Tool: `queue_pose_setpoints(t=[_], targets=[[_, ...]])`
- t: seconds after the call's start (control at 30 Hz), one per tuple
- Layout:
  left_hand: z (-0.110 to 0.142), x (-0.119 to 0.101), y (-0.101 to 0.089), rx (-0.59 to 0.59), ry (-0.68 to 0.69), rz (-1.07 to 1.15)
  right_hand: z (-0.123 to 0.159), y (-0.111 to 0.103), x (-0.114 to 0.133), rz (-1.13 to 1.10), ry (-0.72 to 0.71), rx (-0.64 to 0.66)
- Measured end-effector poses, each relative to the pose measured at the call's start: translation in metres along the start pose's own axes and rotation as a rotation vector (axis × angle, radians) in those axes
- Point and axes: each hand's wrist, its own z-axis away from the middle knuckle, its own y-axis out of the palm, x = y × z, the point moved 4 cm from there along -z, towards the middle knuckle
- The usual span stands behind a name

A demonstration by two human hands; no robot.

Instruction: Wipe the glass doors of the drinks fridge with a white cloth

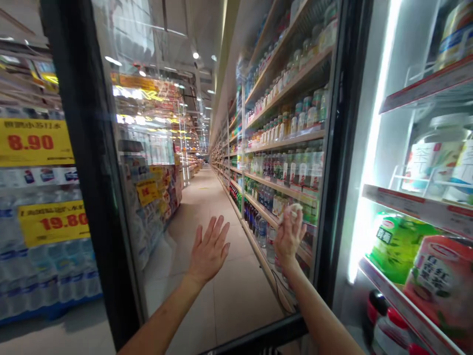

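Observation:
A black-framed glass door (185,296) stands swung open in front of me. My left hand (210,249) is spread toward the lower middle of the pane, palm to the glass and fingers apart, with nothing in it. On the right side of the pane, my right hand (288,241) presses a crumpled whitish cloth (294,211). Only the cloth's upper edge shows above the fingers; the hand covers the rest.
To the right, a lit cooler has shelves (417,199) of bottles and packs, including a green pack (401,246) and a pink pack (439,286). Yellow price signs (35,143) and stacked bottled water (48,281) are at left. Through the glass, an aisle runs along bottle shelves (284,143).

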Motion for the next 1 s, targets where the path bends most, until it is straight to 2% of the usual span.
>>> queue_pose_setpoints(t=[0.1, 0.17, 0.23, 0.4, 0.47, 0.5, 0.57, 0.73, 0.8, 0.87, 0.9, 1.0], targets=[[0.001, -0.005, 0.004, -0.025, -0.013, 0.005, 0.021, 0.005, 0.043, -0.056, -0.28, 0.159], [0.002, -0.007, 0.005, -0.036, -0.001, 0.016, 0.027, 0.004, 0.048, -0.068, -0.346, 0.206], [0.005, -0.007, 0.007, -0.033, 0.005, 0.026, 0.026, -0.001, 0.026, -0.024, -0.297, 0.157], [0.013, -0.01, 0.01, -0.009, 0.022, 0.014, 0.017, -0.013, -0.075, 0.144, 0.073, 0.043], [0.014, -0.011, 0.011, -0.018, 0.011, 0.026, 0.02, -0.014, -0.091, 0.14, 0.164, 0.013], [0.014, -0.011, 0.011, -0.022, -0.003, 0.038, 0.022, -0.013, -0.089, 0.124, 0.174, 0.001], [0.014, -0.011, 0.011, -0.025, -0.022, 0.06, 0.03, -0.009, -0.065, 0.078, 0.128, 0.005], [0.024, -0.013, 0.01, 0.005, 0.001, 0.076, 0.057, -0.001, 0.037, -0.087, -0.146, 0.16], [0.031, -0.011, 0.008, 0.02, 0.023, 0.062, 0.064, -0.001, 0.06, -0.145, -0.276, 0.222], [0.04, -0.005, 0.003, 0.016, 0.033, 0.04, 0.065, -0.003, 0.058, -0.152, -0.334, 0.233], [0.044, 0.0, 0.0, 0.01, 0.03, 0.028, 0.062, -0.004, 0.049, -0.13, -0.308, 0.214], [0.055, 0.021, -0.011, 0.004, -0.008, -0.015, 0.048, -0.007, 0.008, -0.028, -0.056, 0.1]])
